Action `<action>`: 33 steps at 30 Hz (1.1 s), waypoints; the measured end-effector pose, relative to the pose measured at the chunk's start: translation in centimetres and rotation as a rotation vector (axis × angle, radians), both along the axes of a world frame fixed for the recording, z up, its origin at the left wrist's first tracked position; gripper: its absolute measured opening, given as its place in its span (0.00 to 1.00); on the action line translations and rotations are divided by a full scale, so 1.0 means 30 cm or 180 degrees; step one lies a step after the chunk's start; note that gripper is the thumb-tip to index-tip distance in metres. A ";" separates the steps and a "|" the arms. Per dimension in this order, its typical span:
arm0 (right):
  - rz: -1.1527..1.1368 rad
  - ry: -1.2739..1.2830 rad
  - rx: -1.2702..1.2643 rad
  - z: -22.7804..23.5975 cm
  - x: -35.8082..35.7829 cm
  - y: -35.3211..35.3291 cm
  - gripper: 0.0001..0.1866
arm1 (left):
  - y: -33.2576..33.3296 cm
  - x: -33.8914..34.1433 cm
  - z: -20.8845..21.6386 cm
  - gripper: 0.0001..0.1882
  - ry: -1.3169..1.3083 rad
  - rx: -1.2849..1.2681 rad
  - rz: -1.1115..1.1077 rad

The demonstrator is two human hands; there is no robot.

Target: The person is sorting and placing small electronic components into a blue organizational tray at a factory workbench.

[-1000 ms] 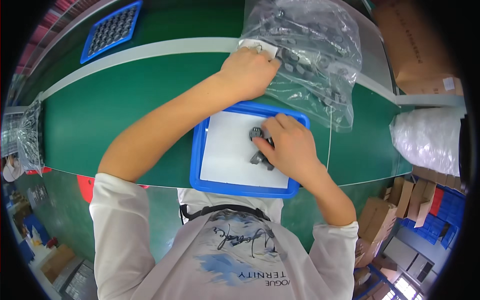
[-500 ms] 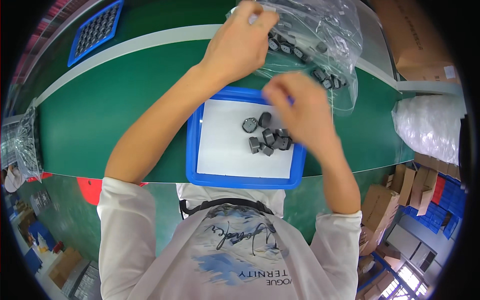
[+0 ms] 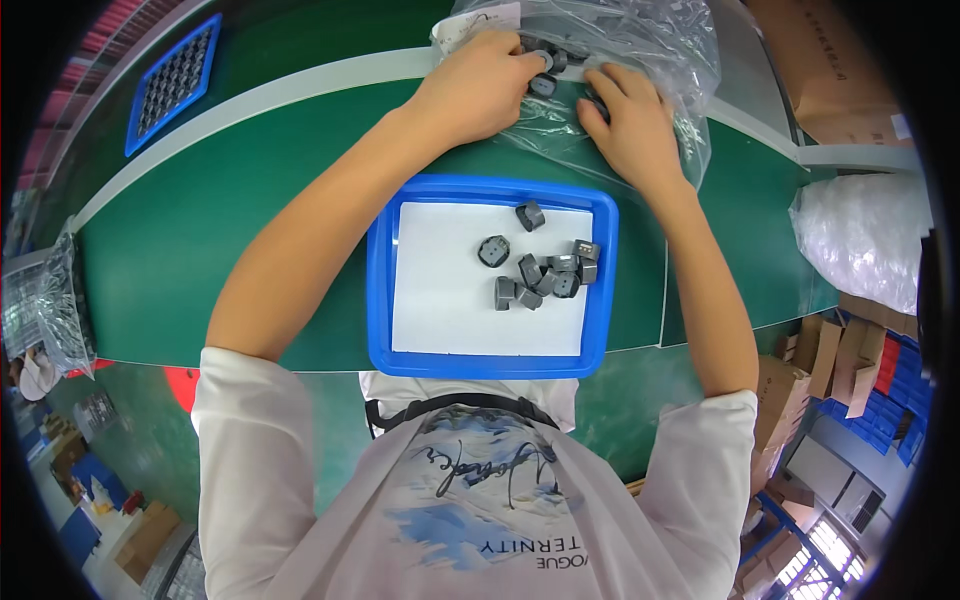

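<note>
Bag (image 3: 640,60): clear plastic, just beyond the tray (image 3: 380,290), grey parts inside.
Left hand (image 3: 480,85): fingers curled onto the bag's parts.
Right hand (image 3: 630,125): fingers spread, pressing the bag.
Tray: blue, loose parts (image 3: 540,270) on it.

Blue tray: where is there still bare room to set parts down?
The blue tray is free across its left half and bottom strip. Its upper right is crowded with small grey parts. Both hands, left hand and right hand, work in the clear bag.

The right hand (image 3: 630,125) has left the blue tray (image 3: 385,300) and joined the left hand (image 3: 480,85) at the clear bag (image 3: 640,40).
</note>
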State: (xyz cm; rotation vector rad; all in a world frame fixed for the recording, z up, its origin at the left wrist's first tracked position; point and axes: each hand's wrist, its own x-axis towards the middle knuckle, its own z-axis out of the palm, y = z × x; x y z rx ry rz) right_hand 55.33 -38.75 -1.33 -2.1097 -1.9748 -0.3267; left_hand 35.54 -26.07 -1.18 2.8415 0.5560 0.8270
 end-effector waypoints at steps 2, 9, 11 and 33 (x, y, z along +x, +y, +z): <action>0.0082 0.0143 0.0046 0.000 0.035 -0.030 0.22 | -0.035 -0.029 0.013 0.16 -0.0408 -0.0313 -0.0264; 0.0109 0.0393 0.0695 0.000 -0.012 0.030 0.22 | -0.211 -0.234 0.179 0.20 -0.0652 -0.1816 -0.0053; -0.0129 0.0627 0.0593 0.002 -0.033 0.072 0.23 | -0.250 -0.287 0.172 0.22 -0.0592 -0.2196 0.0012; 0.1930 0.1689 -0.1020 0.153 -0.458 -0.187 0.19 | -0.447 -0.502 0.043 0.17 -0.1001 -0.1754 -0.0219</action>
